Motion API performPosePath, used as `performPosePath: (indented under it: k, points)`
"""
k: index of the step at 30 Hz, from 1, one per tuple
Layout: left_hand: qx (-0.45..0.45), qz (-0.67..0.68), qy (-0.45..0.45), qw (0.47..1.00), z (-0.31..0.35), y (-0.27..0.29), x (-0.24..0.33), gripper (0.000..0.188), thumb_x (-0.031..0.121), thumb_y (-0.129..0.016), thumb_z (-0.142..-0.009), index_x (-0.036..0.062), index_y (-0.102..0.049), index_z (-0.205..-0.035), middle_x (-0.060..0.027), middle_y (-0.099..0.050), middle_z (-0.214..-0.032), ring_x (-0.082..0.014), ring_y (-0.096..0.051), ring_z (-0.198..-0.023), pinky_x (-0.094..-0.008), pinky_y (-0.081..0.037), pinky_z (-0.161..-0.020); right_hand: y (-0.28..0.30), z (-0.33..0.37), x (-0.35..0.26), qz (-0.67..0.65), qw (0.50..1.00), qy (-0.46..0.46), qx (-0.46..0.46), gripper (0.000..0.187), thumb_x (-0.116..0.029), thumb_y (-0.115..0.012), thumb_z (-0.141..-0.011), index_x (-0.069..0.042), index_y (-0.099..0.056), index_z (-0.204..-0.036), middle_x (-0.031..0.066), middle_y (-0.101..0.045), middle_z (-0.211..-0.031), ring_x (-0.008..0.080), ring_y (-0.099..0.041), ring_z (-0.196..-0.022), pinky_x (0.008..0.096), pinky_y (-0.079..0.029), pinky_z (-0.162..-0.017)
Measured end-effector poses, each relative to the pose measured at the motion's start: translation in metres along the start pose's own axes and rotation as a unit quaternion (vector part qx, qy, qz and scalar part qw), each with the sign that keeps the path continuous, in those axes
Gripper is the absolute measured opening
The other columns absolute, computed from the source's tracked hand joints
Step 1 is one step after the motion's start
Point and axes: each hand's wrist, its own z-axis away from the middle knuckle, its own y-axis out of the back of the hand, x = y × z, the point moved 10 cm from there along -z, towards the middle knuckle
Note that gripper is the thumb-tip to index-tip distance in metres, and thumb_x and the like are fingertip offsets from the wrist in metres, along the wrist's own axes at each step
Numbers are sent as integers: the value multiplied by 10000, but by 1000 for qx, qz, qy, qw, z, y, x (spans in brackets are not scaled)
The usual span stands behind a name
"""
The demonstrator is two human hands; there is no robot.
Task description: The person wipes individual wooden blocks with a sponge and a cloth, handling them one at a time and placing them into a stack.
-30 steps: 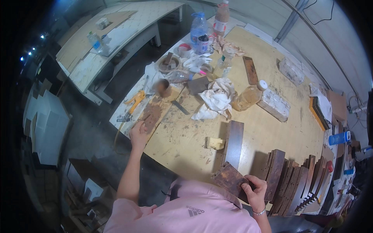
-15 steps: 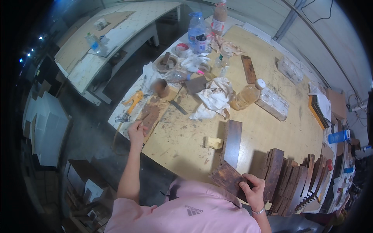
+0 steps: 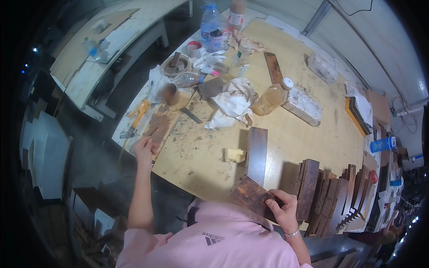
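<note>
My right hand (image 3: 284, 209) grips a dark brown wooden board (image 3: 253, 196), thumb on top, held close to my body at the table's front edge. My left hand (image 3: 145, 151) has its fingers closed over the table's left edge, beside a patch of brown paste (image 3: 160, 125). Whatever those fingers pinch is too small to make out. Just beyond the held board, a smooth dark plank (image 3: 257, 154) lies lengthwise on the table. Left of that plank sits a pale yellow block (image 3: 235, 155). A tool with a yellow-orange handle (image 3: 142, 110) rests past my left hand.
Dark wooden boards (image 3: 308, 187) stand in a row at right. Crumpled white cloth (image 3: 232, 102), a bottle of amber liquid (image 3: 273, 99) and a wrapped block (image 3: 304, 107) occupy the middle. Bottles (image 3: 210, 22) and tape rolls (image 3: 175, 66) crowd the far left. Another table (image 3: 134, 33) stands beyond.
The whole view has shifted, so the table appears farther left and slightly higher. My left hand has drawn back slightly from the brown paste. My right hand keeps its grip on the board.
</note>
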Motion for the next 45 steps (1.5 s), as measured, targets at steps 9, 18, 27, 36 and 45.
performPosePath:
  k: [9, 18, 27, 36, 45]
  points:
    - [-181, 243, 106, 947, 77, -65, 66, 154, 89, -569, -981, 9, -624, -1102, -75, -635, -776, -117, -533, -566, -263, -459, -542, -5, -7, -6, 27, 1000, 8, -7, 242, -104, -771, -799, 46, -712, -980, 163, -709, -790, 181, -686, -706, 287, -530, -683]
    - [-388, 243, -69, 886, 161, -117, 157, 210, -58, -565, -920, -107, -671, -1095, -185, -665, -936, -219, -662, -756, -282, -546, -657, -3, -11, -16, 7, 999, 3, -38, 259, -158, -763, -813, 25, -718, -990, 178, -703, -787, 194, -688, -683, 294, -527, -659]
    - [-441, 73, -305, 841, 195, -130, 221, 237, -107, -648, -844, -39, -730, -1055, -154, -676, -963, -190, -663, -799, -260, -526, -693, 5, -2, -26, 11, 998, 43, -48, 228, -105, -747, -843, 55, -699, -998, 122, -718, -801, 142, -672, -728, 275, -532, -694]
    - [-448, 19, -366, 816, 205, -136, 238, 260, -119, -665, -804, -37, -737, -1039, -142, -677, -937, -201, -655, -804, -267, -508, -681, 8, 0, -32, 14, 997, 53, -52, 212, -83, -738, -827, 60, -704, -978, 134, -720, -810, 165, -690, -728, 282, -544, -700]
    - [-441, -28, -395, 805, 205, -139, 242, 305, -149, -654, -753, -35, -739, -1023, -136, -676, -926, -206, -656, -797, -271, -502, -663, 8, 0, -27, 24, 997, 50, -56, 210, -86, -738, -824, 60, -708, -973, 147, -728, -830, 179, -705, -748, 287, -547, -711]
